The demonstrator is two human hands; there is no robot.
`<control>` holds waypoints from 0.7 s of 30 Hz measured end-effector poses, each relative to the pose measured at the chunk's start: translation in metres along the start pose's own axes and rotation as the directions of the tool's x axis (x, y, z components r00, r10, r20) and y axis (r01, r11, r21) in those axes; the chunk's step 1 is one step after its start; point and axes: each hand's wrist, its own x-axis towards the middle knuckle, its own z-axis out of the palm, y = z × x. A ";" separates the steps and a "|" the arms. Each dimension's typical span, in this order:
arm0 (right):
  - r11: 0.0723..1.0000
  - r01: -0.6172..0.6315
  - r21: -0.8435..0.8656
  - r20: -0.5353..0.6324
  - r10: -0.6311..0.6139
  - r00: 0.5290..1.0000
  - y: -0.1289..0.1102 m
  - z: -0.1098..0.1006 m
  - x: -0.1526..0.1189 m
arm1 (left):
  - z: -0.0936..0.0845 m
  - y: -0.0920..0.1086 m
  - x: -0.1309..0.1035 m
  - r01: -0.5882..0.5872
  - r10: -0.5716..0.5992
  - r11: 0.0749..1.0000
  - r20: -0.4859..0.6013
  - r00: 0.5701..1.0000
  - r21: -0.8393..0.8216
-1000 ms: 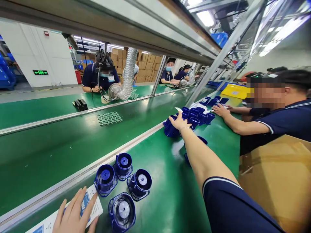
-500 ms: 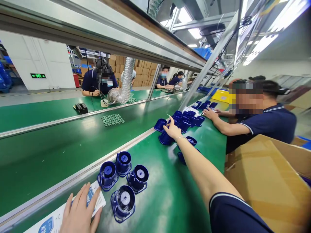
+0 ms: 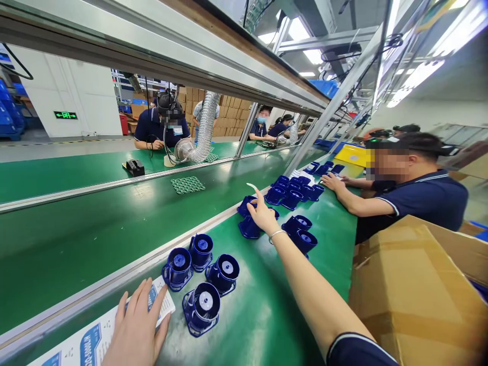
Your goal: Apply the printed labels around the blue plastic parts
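My left hand (image 3: pixel 139 323) lies with fingers spread on a white sheet of labels with blue print (image 3: pixel 91 338). Just right of its fingertips stand several dark blue round housings (image 3: pixel 202 305) with pale centres. My right hand (image 3: pixel 262 212) reaches out over the bench, index finger raised, with a thin curved white strip (image 3: pixel 251 187) at its fingertip. Under and beside that hand are blue housings (image 3: pixel 249 227), partly hidden by it; whether its lower fingers touch them is unclear. More blue housings (image 3: pixel 292 197) are grouped beyond.
A green mat of small rings (image 3: pixel 187 185) lies across the metal rail (image 3: pixel 125 277). At the right stands a large cardboard box (image 3: pixel 412 290). A co-worker (image 3: pixel 423 188) has both hands at the far end of the bench. A slanted metal post (image 3: pixel 324 119) rises beyond the housings.
My right hand has moved left and slightly down with the white strip, and the blue housings under it have shifted left. The view has shifted a little; my left hand stays on the sheet.
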 end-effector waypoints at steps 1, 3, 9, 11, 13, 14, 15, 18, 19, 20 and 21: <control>0.998 0.051 0.025 0.002 -0.051 0.999 -0.010 0.000 -0.012 | 0.000 0.000 0.000 0.003 -0.003 1.000 0.003 1.000 -0.001; 0.984 0.159 0.077 0.012 -0.160 0.987 -0.030 -0.002 -0.038 | 0.000 -0.001 0.000 0.006 -0.006 1.000 0.003 1.000 0.001; 0.957 0.265 0.118 -0.099 -0.254 0.962 -0.067 -0.033 -0.067 | 0.002 -0.005 0.001 -0.017 0.017 1.000 -0.032 0.999 0.007; 0.979 0.186 0.081 -0.167 -0.171 0.971 -0.063 -0.047 -0.048 | 0.004 -0.007 0.002 -0.018 0.019 1.000 -0.052 0.998 0.009; 0.998 0.063 0.030 -0.207 -0.055 0.977 -0.049 -0.060 -0.023 | 0.005 -0.007 0.004 -0.021 0.022 1.000 -0.063 0.998 0.012; 1.000 -0.014 0.000 -0.218 0.014 0.976 -0.039 -0.066 -0.011 | 0.005 -0.008 0.004 -0.022 0.023 1.000 -0.064 0.998 0.013; 0.995 -0.097 -0.030 -0.224 0.088 0.971 -0.027 -0.070 -0.002 | 0.006 -0.008 0.005 -0.023 0.024 1.000 -0.062 0.998 0.015; 0.934 -0.339 -0.116 -0.214 0.310 0.926 0.011 -0.078 0.005 | 0.004 -0.006 0.007 -0.016 0.017 1.000 -0.055 0.998 0.017; 0.903 -0.407 -0.137 -0.204 0.376 0.904 0.023 -0.079 0.001 | 0.003 -0.006 0.008 -0.015 0.016 1.000 -0.057 0.998 0.017; 0.873 -0.463 -0.153 -0.191 0.433 0.881 0.034 -0.079 -0.004 | 0.002 -0.005 0.008 -0.015 0.016 1.000 -0.062 0.998 0.015; 0.847 -0.506 -0.163 -0.177 0.479 0.860 0.043 -0.079 -0.011 | 0.000 -0.005 0.009 -0.019 0.019 1.000 -0.066 0.998 0.012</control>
